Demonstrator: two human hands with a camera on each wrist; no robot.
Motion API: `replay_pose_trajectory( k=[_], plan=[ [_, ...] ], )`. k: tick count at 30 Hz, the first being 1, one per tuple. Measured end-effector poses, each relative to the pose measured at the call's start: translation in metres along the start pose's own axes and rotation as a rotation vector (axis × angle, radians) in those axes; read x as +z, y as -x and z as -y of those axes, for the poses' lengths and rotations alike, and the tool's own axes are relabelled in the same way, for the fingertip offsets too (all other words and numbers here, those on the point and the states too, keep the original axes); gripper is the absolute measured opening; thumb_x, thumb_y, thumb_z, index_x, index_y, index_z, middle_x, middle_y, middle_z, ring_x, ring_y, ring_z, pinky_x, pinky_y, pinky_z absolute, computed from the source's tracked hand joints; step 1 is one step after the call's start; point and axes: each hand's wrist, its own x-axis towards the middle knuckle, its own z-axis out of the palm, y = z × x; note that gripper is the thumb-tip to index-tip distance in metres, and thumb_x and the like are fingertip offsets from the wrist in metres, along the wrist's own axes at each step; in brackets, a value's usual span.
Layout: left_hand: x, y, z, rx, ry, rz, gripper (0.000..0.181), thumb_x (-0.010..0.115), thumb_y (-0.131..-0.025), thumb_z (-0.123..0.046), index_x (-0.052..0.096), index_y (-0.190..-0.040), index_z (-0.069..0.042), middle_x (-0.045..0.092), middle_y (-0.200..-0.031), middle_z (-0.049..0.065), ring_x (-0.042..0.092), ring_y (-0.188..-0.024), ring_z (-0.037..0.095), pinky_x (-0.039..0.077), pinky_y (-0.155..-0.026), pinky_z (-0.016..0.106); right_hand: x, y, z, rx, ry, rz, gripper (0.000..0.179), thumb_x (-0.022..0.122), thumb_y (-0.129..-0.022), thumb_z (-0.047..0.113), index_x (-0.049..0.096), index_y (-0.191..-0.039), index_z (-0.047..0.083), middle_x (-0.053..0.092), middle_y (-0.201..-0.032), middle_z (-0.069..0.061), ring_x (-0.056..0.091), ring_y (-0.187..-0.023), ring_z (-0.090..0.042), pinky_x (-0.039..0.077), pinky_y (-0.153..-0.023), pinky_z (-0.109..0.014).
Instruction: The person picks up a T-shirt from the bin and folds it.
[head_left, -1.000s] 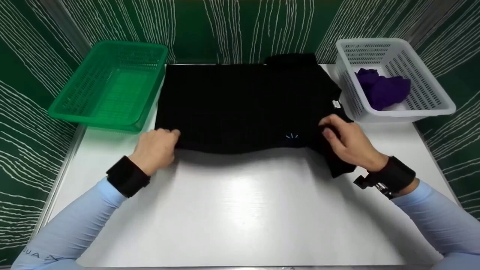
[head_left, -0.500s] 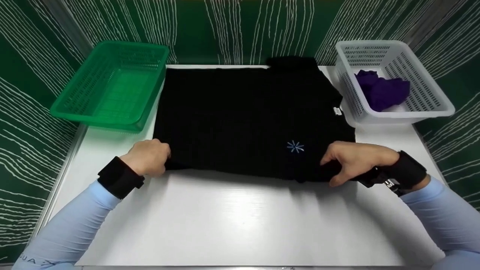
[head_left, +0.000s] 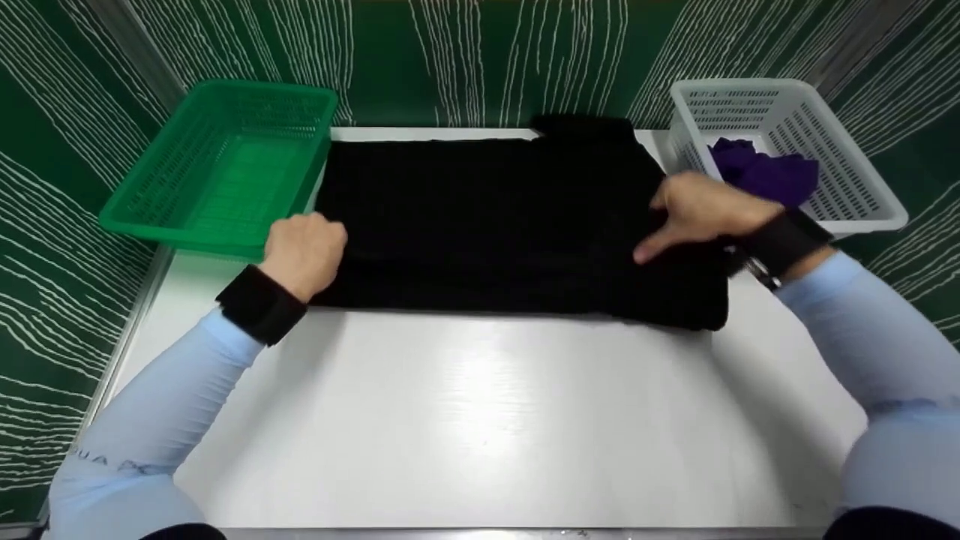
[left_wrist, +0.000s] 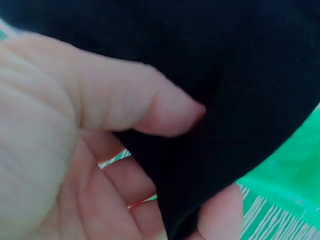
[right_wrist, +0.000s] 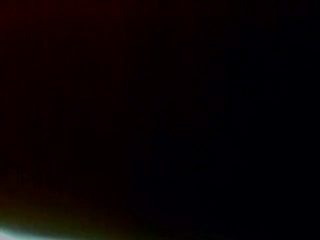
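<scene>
A black T-shirt [head_left: 480, 210] lies across the far half of the white table, its near part turned up in a fold. My left hand [head_left: 306, 251] grips the shirt's left edge, and in the left wrist view the thumb [left_wrist: 172, 112] presses on the black cloth with fingers behind it. At the shirt's right end, my right hand [head_left: 701, 210] holds cloth, thumb and forefinger spread apart on the dark fabric; its other fingers are hidden. Almost everything in the right wrist view is dark. The shirt's blue print and white neck label cannot be seen.
A green basket [head_left: 262, 244] stands at the back left, close to the left hand. At the back right, a white basket [head_left: 862, 172] contains purple cloth [head_left: 780, 176], partly behind the right hand. Green walls with white streaks enclose the table [head_left: 480, 420].
The shirt's near edge was drawn toward me, showing the blue print, then turned up so the print is hidden. Both hands have moved away from me, the right one further.
</scene>
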Motion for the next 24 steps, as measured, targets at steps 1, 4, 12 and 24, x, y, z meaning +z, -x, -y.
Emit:
replay_pose_trajectory(
  k=[1,4,12,24],
  plan=[
    [-0.001,-0.007,0.0,-0.007,-0.021,-0.004,0.016,0.067,-0.097,0.006,0.074,-0.083,0.005,0.076,-0.086,0.028,0.078,-0.076,0.041,0.065,-0.058,0.053,-0.003,-0.011,-0.004,0.028,0.042,-0.032,0.06,0.106,-0.072,0.05,0.058,-0.066,0.013,0.042,-0.062,0.008,0.041,-0.059,-0.012,0.041,-0.054,-0.032],
    [-0.001,-0.028,0.005,-0.026,-0.071,0.025,0.019,0.065,-0.101,0.006,0.076,-0.087,0.006,0.077,-0.089,0.028,0.079,-0.079,0.04,0.066,-0.062,0.051,-0.007,-0.042,-0.016,0.083,0.132,-0.1,0.063,0.104,-0.071,0.06,0.081,-0.089,0.003,0.063,-0.068,-0.004,0.053,-0.069,-0.022,0.044,-0.058,-0.038],
    [0.028,-0.073,0.013,-0.065,-0.135,0.094,0.014,0.067,-0.101,0.004,0.081,-0.099,0.006,0.08,-0.099,0.028,0.08,-0.09,0.039,0.067,-0.068,0.046,0.015,-0.092,-0.046,0.059,0.28,-0.389,0.052,0.101,-0.081,0.044,0.075,-0.097,0.001,0.072,-0.088,-0.022,0.065,-0.078,-0.041,0.052,-0.063,-0.056],
    [0.064,-0.018,-0.011,0.029,0.2,0.112,0.049,0.072,-0.106,-0.026,0.066,-0.138,0.01,0.069,-0.128,0.039,0.07,-0.116,0.058,0.064,-0.093,0.068,0.06,-0.01,-0.034,0.383,0.023,0.003,0.066,0.07,-0.102,0.067,0.073,-0.092,0.002,0.078,-0.083,-0.023,0.078,-0.08,-0.045,0.062,-0.08,-0.067]
  ],
)
